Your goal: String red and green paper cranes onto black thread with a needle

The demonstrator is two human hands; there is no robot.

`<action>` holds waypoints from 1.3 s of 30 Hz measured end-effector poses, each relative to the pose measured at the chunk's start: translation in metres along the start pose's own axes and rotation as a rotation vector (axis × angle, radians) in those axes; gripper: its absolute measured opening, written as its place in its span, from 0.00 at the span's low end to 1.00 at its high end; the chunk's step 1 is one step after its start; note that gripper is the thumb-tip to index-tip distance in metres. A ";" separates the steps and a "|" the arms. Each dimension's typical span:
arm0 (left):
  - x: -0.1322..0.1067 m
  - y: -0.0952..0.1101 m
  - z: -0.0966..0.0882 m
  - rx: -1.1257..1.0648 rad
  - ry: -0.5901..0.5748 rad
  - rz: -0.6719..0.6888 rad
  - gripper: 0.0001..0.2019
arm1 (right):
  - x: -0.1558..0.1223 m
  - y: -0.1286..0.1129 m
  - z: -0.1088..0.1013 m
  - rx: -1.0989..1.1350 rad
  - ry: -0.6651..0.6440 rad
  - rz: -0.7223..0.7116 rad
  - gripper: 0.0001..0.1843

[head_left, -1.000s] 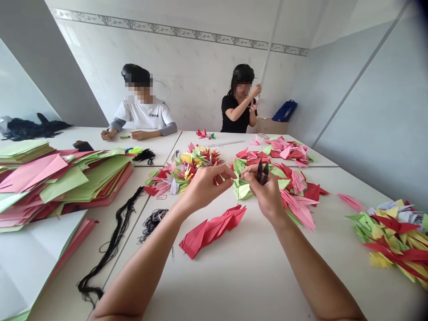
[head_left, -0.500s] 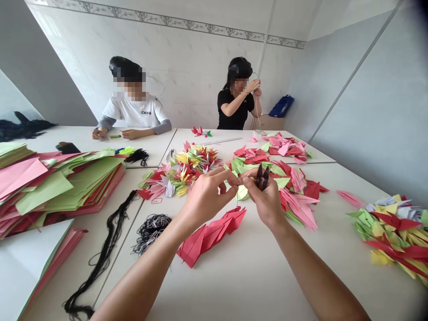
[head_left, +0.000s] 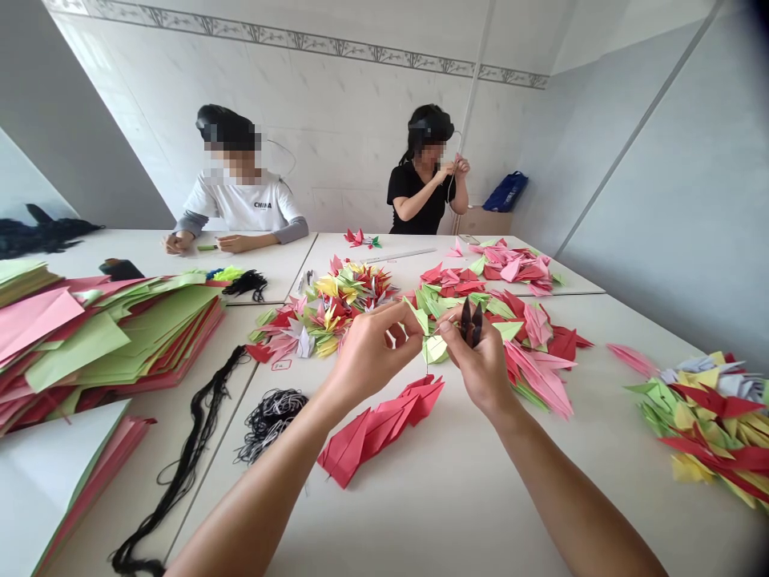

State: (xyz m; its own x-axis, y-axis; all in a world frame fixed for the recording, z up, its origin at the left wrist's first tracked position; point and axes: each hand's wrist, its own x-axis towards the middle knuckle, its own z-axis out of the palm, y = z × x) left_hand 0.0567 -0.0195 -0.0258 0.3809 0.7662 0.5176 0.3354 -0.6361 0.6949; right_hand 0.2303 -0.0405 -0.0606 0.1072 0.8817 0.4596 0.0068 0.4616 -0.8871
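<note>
Now left hand (head_left: 380,343) farther from right hand (head_left: 479,359).

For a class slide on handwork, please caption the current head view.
Left hand and right hand, the latter holding a black two-pronged tool, close together by red folded paper and multicoloured paper heaps.

White table (head_left: 456,497); on it, red folded paper (head_left: 376,433); black thread (head_left: 203,413); coloured sheets (head_left: 150,336)
</note>
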 end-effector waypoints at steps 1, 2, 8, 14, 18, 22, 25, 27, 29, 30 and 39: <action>0.000 0.000 -0.001 0.010 0.005 -0.005 0.06 | 0.000 0.000 0.000 -0.008 0.006 -0.004 0.16; 0.000 0.000 -0.002 0.022 0.008 -0.009 0.06 | 0.001 0.000 -0.001 -0.017 0.011 -0.007 0.16; -0.001 0.003 -0.001 0.093 -0.027 -0.026 0.07 | 0.001 -0.003 -0.002 -0.047 0.029 -0.010 0.15; -0.001 0.002 0.002 0.093 -0.001 0.032 0.04 | 0.001 -0.007 -0.002 -0.044 -0.010 -0.013 0.17; 0.001 0.004 -0.003 0.069 0.088 -0.013 0.05 | 0.001 -0.007 -0.003 -0.050 0.006 -0.014 0.17; 0.000 0.006 -0.004 0.041 -0.036 -0.043 0.08 | 0.000 -0.007 -0.003 -0.051 0.007 -0.021 0.16; -0.001 0.004 -0.001 0.043 -0.116 -0.025 0.12 | 0.000 -0.009 -0.003 -0.071 0.002 -0.024 0.15; 0.000 0.002 0.001 0.050 -0.085 -0.006 0.04 | 0.000 -0.011 -0.003 -0.076 -0.006 -0.024 0.16; 0.001 0.001 0.000 0.047 -0.029 0.000 0.05 | 0.001 -0.013 -0.004 -0.068 -0.013 -0.025 0.16; 0.001 0.001 0.000 0.036 -0.022 -0.012 0.05 | 0.001 -0.013 -0.004 -0.066 -0.013 -0.026 0.16; -0.002 0.002 0.002 0.063 -0.306 -0.054 0.15 | 0.004 -0.011 -0.010 -0.031 0.228 -0.115 0.14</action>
State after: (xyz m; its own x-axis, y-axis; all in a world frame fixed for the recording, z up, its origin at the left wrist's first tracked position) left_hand 0.0583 -0.0225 -0.0259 0.5993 0.7423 0.2996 0.4115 -0.6068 0.6801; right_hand 0.2403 -0.0428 -0.0494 0.3252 0.7770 0.5390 0.0616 0.5514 -0.8320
